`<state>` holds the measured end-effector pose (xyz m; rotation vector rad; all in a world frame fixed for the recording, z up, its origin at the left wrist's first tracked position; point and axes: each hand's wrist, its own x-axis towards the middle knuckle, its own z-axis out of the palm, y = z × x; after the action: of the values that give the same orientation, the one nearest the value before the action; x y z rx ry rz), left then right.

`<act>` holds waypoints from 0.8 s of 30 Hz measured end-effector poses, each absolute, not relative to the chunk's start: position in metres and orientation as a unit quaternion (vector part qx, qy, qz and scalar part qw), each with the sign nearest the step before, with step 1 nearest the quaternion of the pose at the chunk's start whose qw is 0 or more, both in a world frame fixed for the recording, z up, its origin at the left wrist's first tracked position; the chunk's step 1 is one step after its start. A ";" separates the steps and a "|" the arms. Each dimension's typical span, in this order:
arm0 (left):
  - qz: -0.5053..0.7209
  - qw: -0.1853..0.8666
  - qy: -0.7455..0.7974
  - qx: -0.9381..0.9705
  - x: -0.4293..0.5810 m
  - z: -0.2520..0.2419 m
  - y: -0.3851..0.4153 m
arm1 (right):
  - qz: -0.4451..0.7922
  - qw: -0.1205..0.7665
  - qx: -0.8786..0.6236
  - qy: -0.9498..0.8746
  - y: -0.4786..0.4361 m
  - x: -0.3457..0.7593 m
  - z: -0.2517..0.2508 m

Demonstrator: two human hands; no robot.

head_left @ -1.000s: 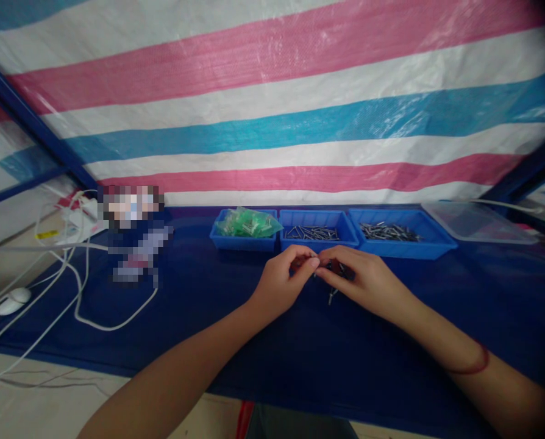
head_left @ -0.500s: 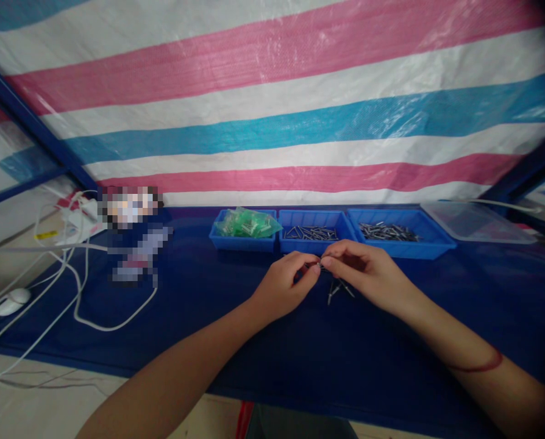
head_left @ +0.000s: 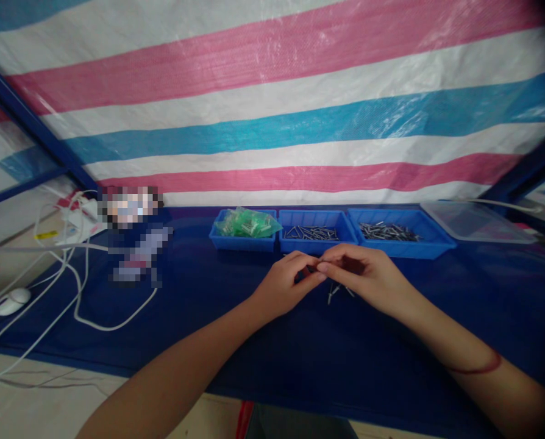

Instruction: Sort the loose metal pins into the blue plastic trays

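My left hand [head_left: 287, 285] and my right hand [head_left: 368, 273] meet above the dark blue table, just in front of the middle bin. Both are closed in a pinch, thumbs against forefingers, with the fingertips touching. Whatever they grip is hidden behind the fingers. Under my right hand lie several slim metal fasteners [head_left: 331, 294], like screws or rivets, partly covered by it. More such fasteners fill the bottom of the middle blue bin [head_left: 316, 247] and the right blue bin [head_left: 409, 250].
A left blue bin [head_left: 245, 244] holds a green-tinted plastic bag [head_left: 249, 223]. Behind the right bin lies a clear flat lid [head_left: 478, 222]. White cables [head_left: 78, 292] and a blurred-out object [head_left: 139, 256] occupy the table's left side. Striped sheeting [head_left: 272, 131] hangs behind.
My fingertips have drawn closer together, and my left thumb has shifted slightly right. Metal that showed between them is now covered. The bins have stayed in place.
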<state>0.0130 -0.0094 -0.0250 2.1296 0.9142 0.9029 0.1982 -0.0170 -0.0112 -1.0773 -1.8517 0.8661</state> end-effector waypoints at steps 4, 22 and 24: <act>0.375 0.313 0.359 0.795 0.012 -0.026 -0.008 | 0.330 0.402 -0.430 -0.738 -0.017 0.199 -0.013; 0.284 0.141 0.425 0.848 0.007 -0.024 -0.008 | 0.116 0.468 -0.570 -0.665 0.003 0.229 -0.007; 0.242 0.107 0.448 0.854 0.006 -0.025 -0.009 | 0.057 0.469 -0.626 -0.620 0.009 0.242 -0.005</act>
<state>0.0062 -0.0086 -0.0247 2.5131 1.3199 0.7128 0.2423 0.0094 -0.0054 -1.5357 -1.5192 0.1394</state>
